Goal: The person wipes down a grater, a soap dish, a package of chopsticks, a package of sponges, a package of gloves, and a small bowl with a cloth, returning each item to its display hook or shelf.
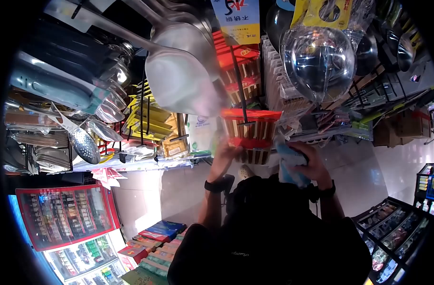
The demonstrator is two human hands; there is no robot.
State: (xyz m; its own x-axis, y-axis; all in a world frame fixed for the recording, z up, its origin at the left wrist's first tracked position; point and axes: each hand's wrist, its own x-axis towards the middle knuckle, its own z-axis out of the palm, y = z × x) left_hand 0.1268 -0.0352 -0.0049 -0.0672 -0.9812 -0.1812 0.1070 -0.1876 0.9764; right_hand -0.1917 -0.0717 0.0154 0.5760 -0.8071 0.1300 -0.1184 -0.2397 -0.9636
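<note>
A pack of wooden slats with red bands (253, 128) hangs at the front of a hook, with similar packs behind it. My left hand (225, 154) is at the pack's lower left edge, its fingers closed there; blur partly hides them. In my right hand (314, 164) is a crumpled light blue cloth (291, 165), gripped to the right of the pack. Beside my left hand hangs a white packet (201, 134). A large metal turner (181, 78) hangs close above it.
A wrapped round ladle (319, 64) and a slotted skimmer (84, 142) hang from the rack. Yellow packets (145, 118) hang at left. Behind me stand a red-framed display case (65, 213), stacked boxes (155, 247) and a black rack of goods (392, 232). Cardboard boxes (406, 128) stand at right.
</note>
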